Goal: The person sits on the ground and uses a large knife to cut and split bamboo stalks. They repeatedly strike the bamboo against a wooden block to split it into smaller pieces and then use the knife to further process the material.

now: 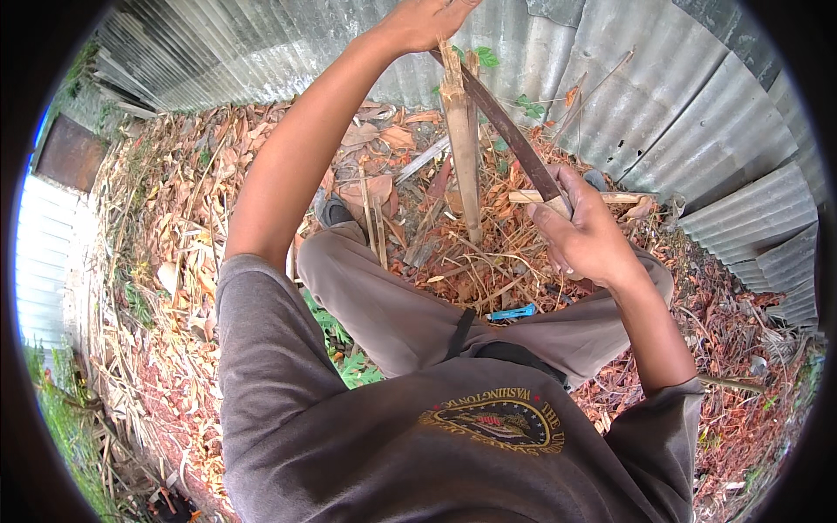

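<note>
- In the head view, the right hand (586, 228) is closing its fingers around the handle end of a long dark knife (523, 152).
- The knife is slanting up and to the left from those fingers, its blade reaching well past them toward the left hand (427, 24).
- The left hand is showing at the top edge, where the picture is cutting off its fingers; whether they are gripping anything, I cannot tell. The far end of the knife is lying just beside this hand, below it.
- A pale stake (462, 148) is standing nearly upright between the two hands, its top splintering just below the left hand and its shaft well apart from the right fingers.
- Near the stake's top, the knife is passing behind this nearer piece and in front of a second, thinner slat (474, 122); how firmly it is touching either, I cannot tell.
- A short stick (621, 198) is lying crosswise behind the right hand, its ends sticking out on both sides.
- A blue cutter (513, 312) is lying between the bent legs, below and left of the right hand.
- Dry leaves (235, 166) are covering the ground, and a corrugated metal wall (628, 87) is rising beyond the stake.
</note>
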Action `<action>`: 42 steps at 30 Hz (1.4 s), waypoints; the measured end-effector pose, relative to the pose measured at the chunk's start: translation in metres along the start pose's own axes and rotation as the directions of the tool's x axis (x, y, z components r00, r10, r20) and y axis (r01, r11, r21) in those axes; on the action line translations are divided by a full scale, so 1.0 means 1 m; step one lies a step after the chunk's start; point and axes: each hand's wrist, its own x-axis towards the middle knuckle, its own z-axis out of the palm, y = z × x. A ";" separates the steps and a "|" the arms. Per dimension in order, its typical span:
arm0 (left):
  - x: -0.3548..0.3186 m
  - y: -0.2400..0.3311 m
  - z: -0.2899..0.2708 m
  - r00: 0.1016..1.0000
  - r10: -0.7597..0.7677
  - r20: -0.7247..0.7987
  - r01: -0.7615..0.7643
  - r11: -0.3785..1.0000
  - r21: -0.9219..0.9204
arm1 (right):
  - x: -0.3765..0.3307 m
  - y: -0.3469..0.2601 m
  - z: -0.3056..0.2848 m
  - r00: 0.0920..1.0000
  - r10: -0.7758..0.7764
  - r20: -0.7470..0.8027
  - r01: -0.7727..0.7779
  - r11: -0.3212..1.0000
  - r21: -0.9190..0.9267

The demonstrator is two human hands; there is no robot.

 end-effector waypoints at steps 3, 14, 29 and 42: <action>-0.017 -0.007 -0.010 0.957 -0.014 -0.290 -0.083 0.944 -0.319 | 0.007 0.022 -0.001 0.970 -0.183 -0.160 0.149 0.967 -0.204; -0.071 0.085 0.033 0.923 0.086 -0.375 -0.078 0.996 0.037 | -0.005 -0.003 -0.010 0.980 -0.136 -0.147 0.088 0.952 -0.294; -0.064 0.131 0.009 0.956 -0.221 -0.192 0.239 0.968 0.073 | 0.004 0.007 -0.019 0.919 -0.365 -0.149 0.254 0.838 -0.484; -0.058 0.110 0.009 0.940 -0.245 -0.237 0.291 0.939 0.185 | 0.005 -0.004 -0.016 0.936 -0.348 -0.054 0.285 0.838 -0.466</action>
